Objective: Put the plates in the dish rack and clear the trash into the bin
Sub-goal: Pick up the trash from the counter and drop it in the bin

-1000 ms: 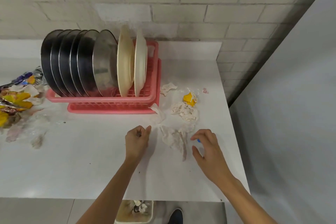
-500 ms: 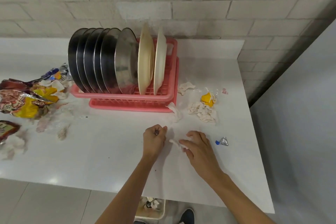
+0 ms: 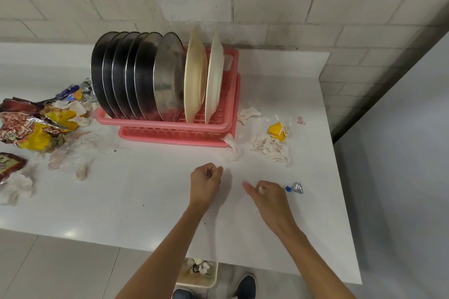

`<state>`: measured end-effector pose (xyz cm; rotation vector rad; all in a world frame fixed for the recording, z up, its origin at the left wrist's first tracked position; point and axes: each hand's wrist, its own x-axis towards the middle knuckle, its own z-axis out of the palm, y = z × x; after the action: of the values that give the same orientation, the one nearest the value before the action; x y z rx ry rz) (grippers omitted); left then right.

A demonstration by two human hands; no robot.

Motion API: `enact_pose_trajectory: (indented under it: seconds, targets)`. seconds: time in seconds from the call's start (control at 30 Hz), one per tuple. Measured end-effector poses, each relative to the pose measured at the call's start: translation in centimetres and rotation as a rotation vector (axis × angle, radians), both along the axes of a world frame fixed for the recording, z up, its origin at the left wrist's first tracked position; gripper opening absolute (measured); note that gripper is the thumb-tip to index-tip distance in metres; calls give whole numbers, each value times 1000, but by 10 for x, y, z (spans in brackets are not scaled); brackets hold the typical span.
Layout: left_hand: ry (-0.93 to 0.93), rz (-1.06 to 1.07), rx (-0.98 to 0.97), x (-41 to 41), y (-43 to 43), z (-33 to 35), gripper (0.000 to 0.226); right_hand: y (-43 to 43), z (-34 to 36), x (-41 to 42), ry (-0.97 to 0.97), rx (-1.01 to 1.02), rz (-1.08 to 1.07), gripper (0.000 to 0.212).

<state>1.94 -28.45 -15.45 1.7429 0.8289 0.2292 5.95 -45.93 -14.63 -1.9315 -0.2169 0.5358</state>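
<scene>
While both hands, left [image 3: 206, 183] and right [image 3: 268, 198], pinch scraps [image 3: 262, 190], wrappers [image 3: 36, 130] and tissues [image 3: 270, 148] flank the rack [image 3: 170, 127].

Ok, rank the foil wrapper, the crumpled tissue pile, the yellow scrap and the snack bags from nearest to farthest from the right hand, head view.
1. Foil wrapper, just right of the right hand.
2. Crumpled tissue pile, ahead of it.
3. Yellow scrap, just beyond the tissue.
4. Snack bags, far off to the left.

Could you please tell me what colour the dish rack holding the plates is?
The dish rack is pink, shown best in the head view.
</scene>
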Motion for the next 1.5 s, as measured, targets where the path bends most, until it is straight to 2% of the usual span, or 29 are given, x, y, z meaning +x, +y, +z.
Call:
enact_pose_trajectory:
  seconds: [0.07, 0.17, 0.27, 0.4, 0.57, 0.73, 0.83, 0.97, 1.17, 1.23, 1.33, 1.5]
  targets:
    - [6, -6, 11, -1, 0, 0, 37, 2, -3, 1, -125, -126, 17, 49]
    - [27, -13, 11, -1, 1, 0, 36, -2, -10, 2, -218, -167, -45, 33]
    - [7, -14, -8, 0, 0, 0, 41, -6, -8, 3, -172, -92, -84, 15]
    - [-33, -15, -21, -2, -2, 7, 48, -4, -5, 4, -167, -126, -37, 13]
    - [44, -102, -138, -6, 4, 18, 47, 7, 5, -15, -72, -101, -143, 62]
    - [-36, -232, -272, -27, 4, 49, 47, 21, 19, -53, 0, -88, -351, 63]
    - [-101, -285, -290, -55, 9, 70, 52, 31, 24, -80, 6, -71, -349, 50]
    - [-68, -316, -390, -103, 20, 71, 60, 54, 34, -126, 52, 42, -395, 40]
    - [-59, -307, -550, -177, 41, 55, 55, 86, 37, -194, 63, 97, -276, 14]
    - [-64, -328, -581, -201, 49, 50, 48, 93, 33, -216, 54, 67, -186, 22]
    - [-75, -327, -603, -238, 59, 39, 25, 99, 21, -245, 99, 5, -112, 50]
    - [64, -253, -585, -281, 61, 13, 14, 88, -5, -277, 216, -70, -132, 67]
